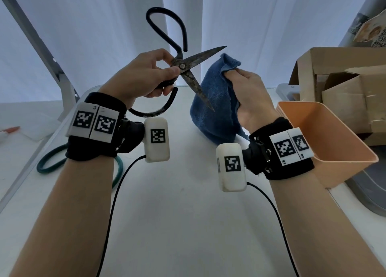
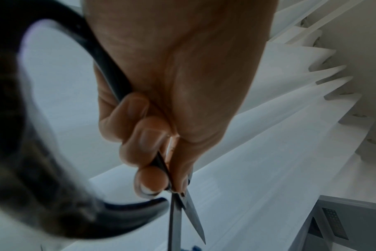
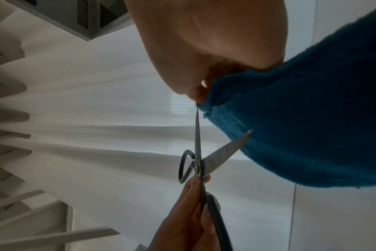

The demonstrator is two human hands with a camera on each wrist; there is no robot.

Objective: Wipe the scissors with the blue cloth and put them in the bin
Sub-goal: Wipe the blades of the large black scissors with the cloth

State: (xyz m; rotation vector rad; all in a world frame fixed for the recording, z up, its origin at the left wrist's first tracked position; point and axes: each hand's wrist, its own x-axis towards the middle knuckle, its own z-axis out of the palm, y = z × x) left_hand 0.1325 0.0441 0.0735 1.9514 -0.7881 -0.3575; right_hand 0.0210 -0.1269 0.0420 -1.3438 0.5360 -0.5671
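Old dark metal scissors (image 1: 188, 67) with big black loop handles are held up over the table, blades spread apart. My left hand (image 1: 146, 72) grips them at the pivot and lower handle, thumb by the screw; the left wrist view shows the scissors (image 2: 182, 219) under my curled fingers (image 2: 150, 137). My right hand (image 1: 246, 92) pinches the blue cloth (image 1: 215, 101), which hangs just right of the blades; one blade tip lies in front of it. In the right wrist view the blue cloth (image 3: 301, 118) sits beside the scissors (image 3: 217, 154). An orange bin (image 1: 325, 138) stands at the right.
Cardboard boxes (image 1: 342, 82) stand behind the bin. A green ring (image 1: 54, 164) lies on the white table (image 1: 183, 214) under my left forearm. A grey metal frame leg (image 1: 52, 63) rises at the left. White curtains hang behind.
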